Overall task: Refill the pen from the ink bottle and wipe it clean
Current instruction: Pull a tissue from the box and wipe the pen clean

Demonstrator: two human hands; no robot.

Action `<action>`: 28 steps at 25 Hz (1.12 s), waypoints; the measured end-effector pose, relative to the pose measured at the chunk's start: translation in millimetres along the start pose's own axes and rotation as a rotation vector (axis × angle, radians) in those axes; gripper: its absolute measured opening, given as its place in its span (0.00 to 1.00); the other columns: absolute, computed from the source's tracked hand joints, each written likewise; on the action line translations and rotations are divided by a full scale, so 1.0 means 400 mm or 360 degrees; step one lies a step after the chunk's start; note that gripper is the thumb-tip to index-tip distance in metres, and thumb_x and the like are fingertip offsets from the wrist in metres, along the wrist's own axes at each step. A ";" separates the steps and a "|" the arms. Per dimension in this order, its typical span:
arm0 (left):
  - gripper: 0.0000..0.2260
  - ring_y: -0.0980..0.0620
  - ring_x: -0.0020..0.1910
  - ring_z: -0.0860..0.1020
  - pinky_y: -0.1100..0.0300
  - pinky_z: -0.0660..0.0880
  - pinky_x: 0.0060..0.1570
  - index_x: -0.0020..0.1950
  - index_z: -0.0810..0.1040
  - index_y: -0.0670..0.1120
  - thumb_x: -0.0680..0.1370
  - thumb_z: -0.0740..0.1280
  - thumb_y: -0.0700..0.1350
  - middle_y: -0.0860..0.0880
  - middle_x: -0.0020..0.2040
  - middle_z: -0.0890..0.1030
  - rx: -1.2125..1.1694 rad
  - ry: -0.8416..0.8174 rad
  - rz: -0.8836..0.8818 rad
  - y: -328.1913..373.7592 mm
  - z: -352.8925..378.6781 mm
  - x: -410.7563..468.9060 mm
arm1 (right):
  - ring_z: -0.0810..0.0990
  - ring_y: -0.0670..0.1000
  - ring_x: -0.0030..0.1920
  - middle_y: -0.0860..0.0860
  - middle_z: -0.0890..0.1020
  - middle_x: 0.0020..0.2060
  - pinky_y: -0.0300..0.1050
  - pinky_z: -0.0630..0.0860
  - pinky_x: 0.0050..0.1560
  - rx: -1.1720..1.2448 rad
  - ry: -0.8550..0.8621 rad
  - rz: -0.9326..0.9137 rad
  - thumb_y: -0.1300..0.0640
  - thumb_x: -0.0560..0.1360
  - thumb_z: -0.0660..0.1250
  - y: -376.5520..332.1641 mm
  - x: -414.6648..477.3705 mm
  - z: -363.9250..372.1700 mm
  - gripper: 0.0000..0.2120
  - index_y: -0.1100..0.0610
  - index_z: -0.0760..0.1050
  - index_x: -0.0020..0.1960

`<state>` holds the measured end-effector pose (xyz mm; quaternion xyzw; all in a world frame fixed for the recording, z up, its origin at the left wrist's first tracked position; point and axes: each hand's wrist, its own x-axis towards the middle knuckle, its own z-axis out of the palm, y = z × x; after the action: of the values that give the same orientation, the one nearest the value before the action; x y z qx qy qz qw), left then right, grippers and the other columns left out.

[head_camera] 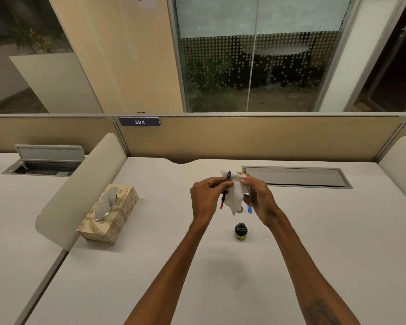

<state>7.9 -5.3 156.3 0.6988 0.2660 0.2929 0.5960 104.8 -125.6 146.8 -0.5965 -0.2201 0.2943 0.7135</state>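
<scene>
My left hand [205,198] pinches a thin pen [223,201] held almost upright above the white desk [150,266]. Its blue tip [228,175] points up and its red end hangs down. My right hand [259,195] presses a crumpled white tissue [236,195] against the pen's upper part. A small dark ink bottle [240,231] stands open on the desk just below my hands. A blue pen part [250,209] lies on the desk, mostly hidden behind my right hand and the tissue.
A patterned tissue box [117,214] with a tissue sticking out sits to the left, next to a curved desk divider [80,195]. A closed grey cable hatch [295,176] lies at the back right. A beige partition [256,137] bounds the far edge.
</scene>
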 end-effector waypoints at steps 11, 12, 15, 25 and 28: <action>0.12 0.45 0.45 0.84 0.54 0.83 0.50 0.54 0.85 0.40 0.74 0.75 0.44 0.42 0.46 0.86 0.0114 -0.0164 0.0154 0.003 0.011 0.019 | 0.75 0.60 0.50 0.46 0.85 0.41 0.59 0.71 0.51 0.0044 0.0090 0.0036 0.41 0.63 0.73 -0.015 0.009 0.005 0.13 0.43 0.85 0.46; 0.12 0.45 0.44 0.84 0.54 0.83 0.49 0.53 0.85 0.39 0.74 0.75 0.44 0.42 0.46 0.86 0.0125 -0.0187 0.0175 0.004 0.013 0.021 | 0.73 0.62 0.48 0.46 0.85 0.39 0.61 0.71 0.50 0.0039 0.0092 0.0024 0.40 0.62 0.73 -0.013 0.011 0.001 0.14 0.43 0.85 0.46; 0.11 0.46 0.44 0.83 0.62 0.82 0.48 0.54 0.85 0.39 0.74 0.74 0.43 0.41 0.47 0.86 0.0179 -0.0255 0.0237 0.015 0.014 0.025 | 0.68 0.62 0.43 0.52 0.82 0.38 0.59 0.74 0.42 0.0011 0.0111 -0.0039 0.39 0.63 0.73 -0.014 0.015 -0.013 0.15 0.43 0.85 0.46; 0.10 0.51 0.45 0.86 0.60 0.81 0.53 0.57 0.85 0.42 0.77 0.71 0.43 0.44 0.48 0.87 0.0339 -0.0490 0.0283 0.063 0.022 0.039 | 0.81 0.56 0.53 0.49 0.86 0.52 0.56 0.75 0.49 0.0048 0.0238 -0.0168 0.53 0.76 0.69 -0.022 0.015 -0.014 0.12 0.55 0.82 0.58; 0.08 0.54 0.42 0.86 0.66 0.79 0.48 0.55 0.86 0.42 0.78 0.70 0.42 0.45 0.45 0.87 0.0338 -0.0709 0.0260 0.092 0.001 0.049 | 0.79 0.61 0.61 0.52 0.84 0.58 0.64 0.75 0.56 0.0052 0.0161 -0.0186 0.51 0.76 0.69 -0.018 0.014 -0.027 0.16 0.56 0.82 0.60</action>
<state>22.8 3.1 194.4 0.8238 0.1000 0.1494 0.5375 117.1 -130.4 151.6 -0.5849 -0.2134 0.2253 0.7494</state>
